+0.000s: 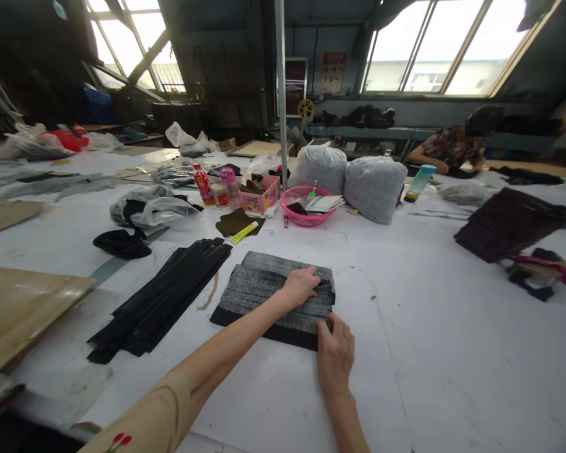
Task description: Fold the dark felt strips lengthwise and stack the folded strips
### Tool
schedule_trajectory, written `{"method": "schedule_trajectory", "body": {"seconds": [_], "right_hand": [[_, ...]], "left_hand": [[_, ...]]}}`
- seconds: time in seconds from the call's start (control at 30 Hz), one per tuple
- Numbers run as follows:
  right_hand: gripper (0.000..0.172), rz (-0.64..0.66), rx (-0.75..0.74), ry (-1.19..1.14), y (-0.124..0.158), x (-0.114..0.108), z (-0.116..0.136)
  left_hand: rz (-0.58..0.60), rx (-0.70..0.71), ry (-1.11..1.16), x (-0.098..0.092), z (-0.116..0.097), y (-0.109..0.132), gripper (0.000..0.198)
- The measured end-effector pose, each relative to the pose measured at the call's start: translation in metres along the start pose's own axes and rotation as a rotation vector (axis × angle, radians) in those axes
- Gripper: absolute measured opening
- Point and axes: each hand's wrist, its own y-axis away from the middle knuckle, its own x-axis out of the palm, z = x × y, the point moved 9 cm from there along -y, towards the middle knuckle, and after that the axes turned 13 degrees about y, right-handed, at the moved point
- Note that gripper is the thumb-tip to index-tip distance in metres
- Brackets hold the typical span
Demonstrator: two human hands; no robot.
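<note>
A layered stack of black fabric strips lies on the white table in front of me. Its upper faces look speckled grey, and a plain black band runs along the near edge. My left hand reaches across the stack, its fingers bent together on a dark strip edge near the right end; what lies under the fingertips is partly hidden. At the near right corner, my right hand pinches the black edge between thumb and fingers. Left of the stack rests a loose bundle of long black strips.
Beyond the stack are a yellow tube, a pink box, a pink basin and stuffed whitish bags. A metal pole rises behind them. A board lies left; dark folded fabric lies right. Another person sits far right.
</note>
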Motion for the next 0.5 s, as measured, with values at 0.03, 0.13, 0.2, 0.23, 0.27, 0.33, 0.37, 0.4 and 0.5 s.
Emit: {"method": "schedule_trajectory", "body": {"seconds": [0.03,0.13,0.2,0.23,0.27,0.33,0.37,0.4,0.5], "right_hand": [[0.028,0.027,-0.025,0.003,-0.001,0.002,0.001],[0.026,0.073,-0.033,-0.006,-0.001,0.006,-0.004],[0.026,0.08,-0.005,-0.028,-0.001,0.009,-0.01],[0.026,0.089,0.01,-0.049,-0.001,0.011,-0.013],[0.028,0.099,0.027,-0.082,0.0,0.013,-0.016],[0.033,0.125,0.069,-0.202,0.001,0.015,-0.022],[0.035,0.122,0.107,-0.284,0.002,0.014,-0.026],[0.037,0.103,0.159,-0.362,0.003,0.011,-0.032],[0.036,-0.041,0.345,-0.453,0.002,-0.004,-0.057]], "left_hand": [[-0.004,-0.005,-0.001,0.002,0.0,0.0,0.022],[-0.025,-0.021,-0.004,0.005,0.0,0.0,0.024],[-0.039,-0.037,0.0,0.005,0.0,0.002,0.024],[-0.046,-0.048,0.004,0.006,0.0,0.004,0.024],[-0.054,-0.059,0.009,0.006,0.001,0.005,0.023],[-0.067,-0.074,0.025,0.007,0.002,0.006,0.022],[-0.07,-0.076,0.034,0.008,0.003,0.006,0.022],[-0.072,-0.076,0.044,0.008,0.004,0.006,0.022],[-0.071,-0.069,0.073,0.011,0.007,0.005,0.022]]}}
